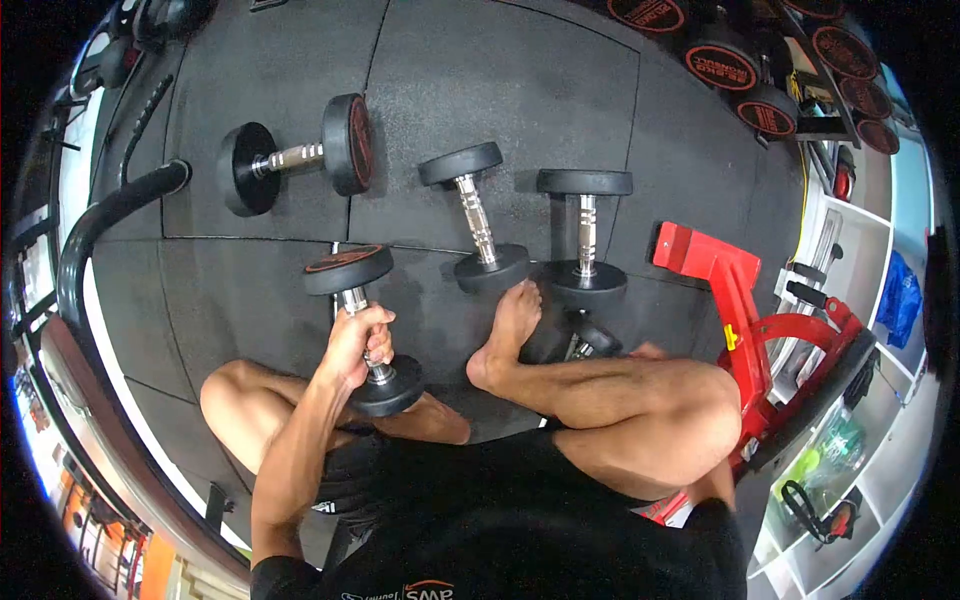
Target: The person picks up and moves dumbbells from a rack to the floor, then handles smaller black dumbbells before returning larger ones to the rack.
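My left hand (360, 345) is wrapped around the chrome handle of a black dumbbell (347, 270), lifted in front of my left thigh and tilted, its orange-marked end up. My right arm passes behind my right knee, and only a small patch of skin, apparently my right hand (650, 351), shows past the leg; its fingers are hidden. Close by, a smaller-looking dumbbell (592, 336) is partly covered by my shin. Two dumbbells (476, 215) (588, 232) stand on end beyond my bare right foot (515, 320). Another dumbbell (297, 157) lies on its side farther left.
Black rubber mats (500, 80) cover the floor. At right is a red metal frame (735, 290), with white shelves (870, 225) behind it. A dumbbell rack (830, 100) fills the upper right. Black curved tubing (95, 225) of gym equipment runs along the left.
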Action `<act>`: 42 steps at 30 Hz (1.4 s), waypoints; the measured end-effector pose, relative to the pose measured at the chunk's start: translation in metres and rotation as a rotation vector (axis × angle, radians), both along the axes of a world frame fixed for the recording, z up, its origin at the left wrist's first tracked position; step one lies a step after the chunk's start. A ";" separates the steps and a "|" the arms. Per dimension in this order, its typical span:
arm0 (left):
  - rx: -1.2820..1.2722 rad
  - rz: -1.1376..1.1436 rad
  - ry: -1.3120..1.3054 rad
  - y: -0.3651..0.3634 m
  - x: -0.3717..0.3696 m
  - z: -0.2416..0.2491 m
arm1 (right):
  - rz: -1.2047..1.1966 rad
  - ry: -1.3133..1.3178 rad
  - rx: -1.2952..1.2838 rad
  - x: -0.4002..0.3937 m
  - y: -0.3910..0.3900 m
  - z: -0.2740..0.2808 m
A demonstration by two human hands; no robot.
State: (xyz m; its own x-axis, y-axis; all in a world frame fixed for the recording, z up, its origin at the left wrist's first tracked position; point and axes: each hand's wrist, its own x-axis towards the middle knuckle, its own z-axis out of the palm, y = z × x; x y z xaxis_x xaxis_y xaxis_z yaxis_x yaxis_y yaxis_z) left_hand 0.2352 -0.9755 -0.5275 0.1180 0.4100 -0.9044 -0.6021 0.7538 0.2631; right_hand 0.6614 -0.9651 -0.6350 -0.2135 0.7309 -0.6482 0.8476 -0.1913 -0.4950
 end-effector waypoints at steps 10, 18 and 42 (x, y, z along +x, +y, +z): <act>-0.013 -0.019 0.011 0.004 0.000 -0.002 | -0.477 -0.516 0.570 -0.165 -0.055 -0.094; -0.005 -0.021 0.044 0.009 0.005 0.002 | -0.203 -0.642 0.381 -0.172 -0.036 -0.047; 0.034 -0.396 0.306 0.057 0.092 0.017 | -1.277 -0.152 0.045 -0.019 -0.140 -0.046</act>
State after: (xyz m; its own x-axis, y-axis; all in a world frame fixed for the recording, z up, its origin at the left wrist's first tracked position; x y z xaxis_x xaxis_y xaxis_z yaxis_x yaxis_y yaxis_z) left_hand 0.3271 -0.9188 -0.5109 0.0023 0.4174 -0.9087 -0.1628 0.8967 0.4115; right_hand 0.6428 -1.1050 -0.6810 0.7238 0.3834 -0.5737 0.1251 -0.8906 -0.4373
